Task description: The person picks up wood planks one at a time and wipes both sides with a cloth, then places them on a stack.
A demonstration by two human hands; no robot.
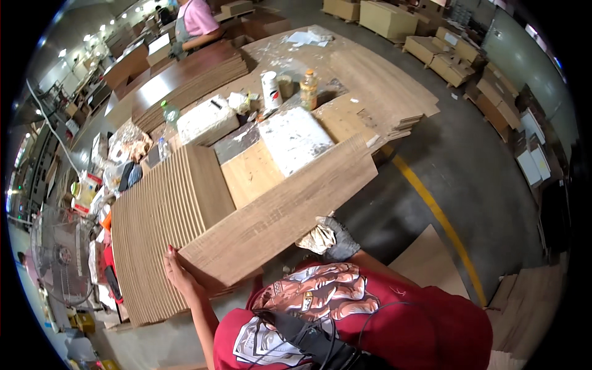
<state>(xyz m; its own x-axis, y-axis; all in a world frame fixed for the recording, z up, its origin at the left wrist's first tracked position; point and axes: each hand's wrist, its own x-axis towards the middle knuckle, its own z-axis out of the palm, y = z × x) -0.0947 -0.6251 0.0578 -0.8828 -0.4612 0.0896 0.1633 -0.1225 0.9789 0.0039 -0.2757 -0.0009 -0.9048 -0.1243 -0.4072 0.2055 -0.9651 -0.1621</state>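
A long wood-grain board point(277, 219) lies slanted in front of me, its far right end over the work table. My left hand point(179, 272) grips the board's near left end, fingertips up along its edge. My right hand point(342, 242), in a grey glove, is closed on a crumpled whitish rag point(318, 238) at the board's lower edge. Left of the board, a stack of wood-grain boards point(154, 225) is fanned out in overlapping rows. Behind the board rests a white block point(295, 140) with a stained, flaking surface.
On the table stand an orange bottle point(309, 90), a white canister point(271, 90) and another white wrapped block point(207, 120). More boards point(382, 86) lie at the back right. A fan point(61, 254) stands at left. A co-worker point(198, 23) is at the back. A yellow line point(435, 213) crosses the floor.
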